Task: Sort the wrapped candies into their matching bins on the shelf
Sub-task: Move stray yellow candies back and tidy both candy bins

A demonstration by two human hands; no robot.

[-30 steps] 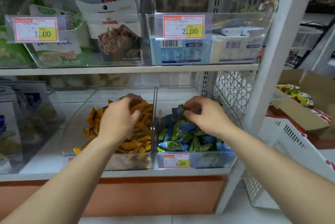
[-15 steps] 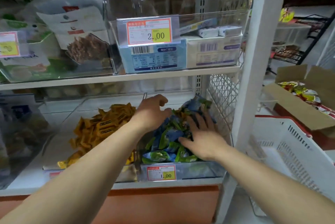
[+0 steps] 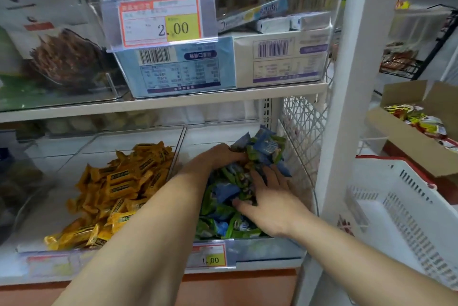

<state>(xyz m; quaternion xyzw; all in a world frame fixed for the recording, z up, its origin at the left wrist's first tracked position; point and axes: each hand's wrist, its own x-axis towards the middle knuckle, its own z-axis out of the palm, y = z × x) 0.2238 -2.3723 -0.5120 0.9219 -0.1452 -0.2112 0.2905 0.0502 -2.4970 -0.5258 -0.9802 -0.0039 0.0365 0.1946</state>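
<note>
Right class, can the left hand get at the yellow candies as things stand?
Probably yes. The left hand is among the blue-green candies, just over the clear divider from the yellow candies, whose bin is open-topped.

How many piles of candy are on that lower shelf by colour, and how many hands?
Pile of orange candies: 1
Pile of blue-green candies: 1
Hands, left hand and right hand, both in the blue-green pile: 2
Total: 4
</note>
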